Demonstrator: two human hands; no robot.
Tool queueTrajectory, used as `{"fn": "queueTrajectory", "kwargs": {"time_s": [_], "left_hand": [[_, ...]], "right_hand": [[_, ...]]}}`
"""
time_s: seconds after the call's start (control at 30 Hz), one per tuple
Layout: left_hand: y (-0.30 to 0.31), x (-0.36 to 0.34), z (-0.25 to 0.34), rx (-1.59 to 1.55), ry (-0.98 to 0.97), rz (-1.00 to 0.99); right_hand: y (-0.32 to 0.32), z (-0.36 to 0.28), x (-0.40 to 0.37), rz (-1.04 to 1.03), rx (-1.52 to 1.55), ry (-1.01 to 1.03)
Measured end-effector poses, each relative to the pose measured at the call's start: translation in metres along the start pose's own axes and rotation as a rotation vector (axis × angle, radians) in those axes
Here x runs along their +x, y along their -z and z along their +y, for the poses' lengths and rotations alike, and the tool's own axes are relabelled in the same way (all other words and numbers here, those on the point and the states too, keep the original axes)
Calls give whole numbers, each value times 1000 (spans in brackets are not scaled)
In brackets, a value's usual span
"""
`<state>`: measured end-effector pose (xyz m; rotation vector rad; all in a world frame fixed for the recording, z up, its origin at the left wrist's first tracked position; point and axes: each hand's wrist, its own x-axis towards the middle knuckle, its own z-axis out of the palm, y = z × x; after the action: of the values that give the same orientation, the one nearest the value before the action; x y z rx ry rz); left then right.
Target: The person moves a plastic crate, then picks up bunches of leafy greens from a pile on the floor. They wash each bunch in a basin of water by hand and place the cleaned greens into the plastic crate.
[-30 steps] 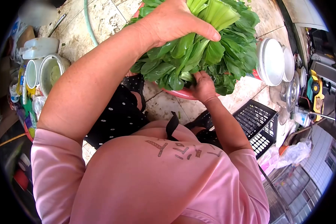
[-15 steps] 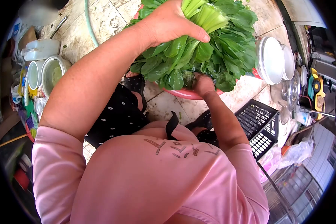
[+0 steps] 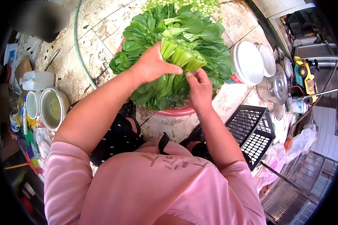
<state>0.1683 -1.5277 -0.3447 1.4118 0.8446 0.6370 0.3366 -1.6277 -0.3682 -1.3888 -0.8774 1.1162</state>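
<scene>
A bunch of bok choy (image 3: 172, 50) with pale green stalk ends pointing up is gripped in my left hand (image 3: 151, 65), thumb across the stalks. My right hand (image 3: 200, 88) is closed at the right side of the same bunch, its thumb and fingers on the end of a bok choy stalk. Beneath both hands, more bok choy leaves (image 3: 210, 45) are heaped over a pinkish-red basin (image 3: 172, 112), hiding most of it. Some water shows at the basin's near side.
Cut stalk ends (image 3: 199, 4) lie on the tiled floor (image 3: 105, 26) beyond the basin. A black plastic crate (image 3: 248, 123) and white buckets (image 3: 248, 63) stand at right. On the left are a green hose (image 3: 78, 48) and tubs (image 3: 53, 108).
My right hand has come up from the water at the basin's near side to the stalk ends. My left hand still holds the bunch, and the view has shifted, showing more floor beyond.
</scene>
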Motion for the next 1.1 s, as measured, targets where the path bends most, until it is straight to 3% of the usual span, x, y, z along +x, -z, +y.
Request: {"fn": "queueTrajectory", "kwargs": {"time_s": [0.2,0.27,0.37,0.53,0.63,0.67,0.8,0.87,0.93,1.1], "left_hand": [[-17,-8,-5,24,-121,155],[-20,-14,0,30,-111,144],[-22,-15,5,-255,-110,82],[-21,-17,11,-362,-18,54],[-31,-14,-7,-343,-40,96],[-35,-13,-18,-331,-66,140],[-43,-23,-4,-278,27,138],[-46,-32,7,-372,49,20],[-51,-38,19,-519,92,-29],[-52,-44,25,-533,141,-177]], "right_hand": [[-19,-12,-20,14,-33,137],[-13,-15,-22,41,-131,157],[-1,-20,-18,157,-7,104],[-1,-21,-18,192,122,99],[-13,-21,-23,-8,-11,130],[-15,-15,-22,-65,146,89],[-12,-20,-24,-186,26,82],[-12,-23,-25,-209,-24,96],[-11,-26,-24,-160,-297,136],[1,-22,-24,-165,-276,120]]}}
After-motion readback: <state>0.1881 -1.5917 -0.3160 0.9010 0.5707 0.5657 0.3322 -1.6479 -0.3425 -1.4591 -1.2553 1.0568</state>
